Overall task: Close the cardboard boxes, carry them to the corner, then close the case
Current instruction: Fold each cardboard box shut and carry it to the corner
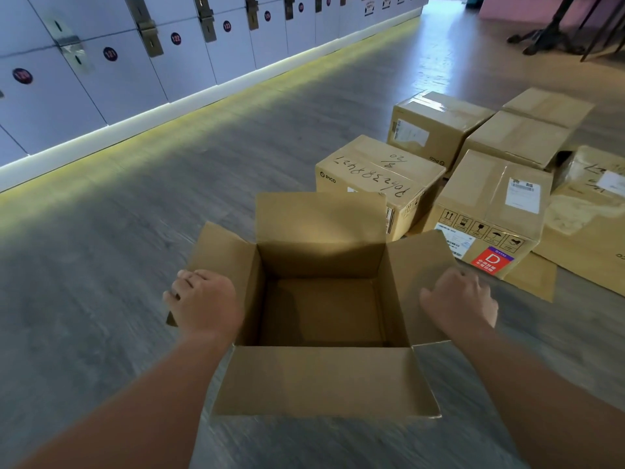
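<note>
We see a row of white lockers (101, 79) well beyond the left hand (203, 299), up and to its left. Dark round number badges (110, 54) sit on the doors, 121, 122 readable, with metal latches (148, 35) beside them. A white baseboard (169, 113) runs under the lockers, with a yellow glow (209, 118) along its foot. Grey wood-look floor (101, 265) lies under both hands. Far ahead of the right hand (461, 299) we see black stand legs (554, 35) and a pink block (514, 8) just left of them
</note>
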A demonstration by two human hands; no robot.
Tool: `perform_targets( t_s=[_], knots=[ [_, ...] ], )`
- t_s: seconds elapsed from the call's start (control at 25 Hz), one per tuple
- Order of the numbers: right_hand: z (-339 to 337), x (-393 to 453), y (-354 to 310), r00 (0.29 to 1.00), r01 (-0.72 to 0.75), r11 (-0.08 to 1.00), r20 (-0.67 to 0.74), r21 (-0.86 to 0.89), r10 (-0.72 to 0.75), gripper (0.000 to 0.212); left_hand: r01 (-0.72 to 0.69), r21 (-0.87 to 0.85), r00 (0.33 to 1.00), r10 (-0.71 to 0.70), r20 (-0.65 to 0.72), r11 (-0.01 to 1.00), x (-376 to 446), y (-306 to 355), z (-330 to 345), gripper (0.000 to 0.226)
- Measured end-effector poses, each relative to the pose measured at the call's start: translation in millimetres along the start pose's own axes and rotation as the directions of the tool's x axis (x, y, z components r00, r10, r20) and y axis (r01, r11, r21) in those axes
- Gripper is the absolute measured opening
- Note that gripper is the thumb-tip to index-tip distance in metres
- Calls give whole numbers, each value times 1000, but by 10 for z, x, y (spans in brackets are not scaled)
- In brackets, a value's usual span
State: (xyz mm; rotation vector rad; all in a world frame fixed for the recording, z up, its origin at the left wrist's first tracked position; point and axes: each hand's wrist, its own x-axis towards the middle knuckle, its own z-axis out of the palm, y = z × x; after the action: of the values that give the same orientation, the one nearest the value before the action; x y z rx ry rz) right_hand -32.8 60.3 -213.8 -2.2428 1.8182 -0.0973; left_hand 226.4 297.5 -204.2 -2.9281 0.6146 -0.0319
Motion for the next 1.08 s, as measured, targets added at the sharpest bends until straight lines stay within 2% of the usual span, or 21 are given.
perform_targets(
  t_s=[0.16,0.28,0.32,0.4,0.48,0.56,0.64,0.68,0.72,0.8,0.92,1.0,1.08],
  knots=[
    [-181,-60,-337,974,191,982,-125,-14,-191,50,-84,7,996,84,-44,996,-55,148,-136,60],
    [-193,-150,-648,945,305,952,-126,-5,-303,52,-175,-46,980,169,-109,983,-114,336,-268,53],
    [-168,-202,-739,936,338,941,-112,11,-334,52,-243,-96,963,229,-142,965,-141,406,-298,44],
    [-67,-285,-847,910,411,911,-79,43,-407,49,-371,-240,922,325,-211,897,-201,535,-314,8],
    [80,-297,-833,885,464,879,-20,112,-465,34,-440,-328,895,381,-231,836,-230,605,-285,33],
    [221,-252,-690,857,481,855,101,195,-505,24,-410,-382,911,389,-134,828,-194,526,-172,35],
    [355,-161,-442,804,526,829,207,189,-557,21,-365,-385,913,408,32,848,-81,385,-12,17],
    [410,-106,-301,777,565,810,230,159,-587,27,-357,-366,900,421,110,859,-35,302,47,18],
    [430,-60,-163,756,592,796,252,127,-603,42,-354,-365,891,429,148,861,10,228,101,31],
    [446,34,113,732,602,786,297,137,-613,65,-342,-408,894,427,136,847,67,125,182,46],
    [481,104,396,666,621,766,404,167,-627,99,-352,-437,889,442,118,827,149,18,254,50],
    [511,114,472,662,613,767,406,189,-629,103,-328,-481,886,442,142,813,184,-55,265,52],
    [536,128,493,672,604,767,380,217,-636,94,-307,-530,874,454,171,790,208,-120,288,52]
  ],
)
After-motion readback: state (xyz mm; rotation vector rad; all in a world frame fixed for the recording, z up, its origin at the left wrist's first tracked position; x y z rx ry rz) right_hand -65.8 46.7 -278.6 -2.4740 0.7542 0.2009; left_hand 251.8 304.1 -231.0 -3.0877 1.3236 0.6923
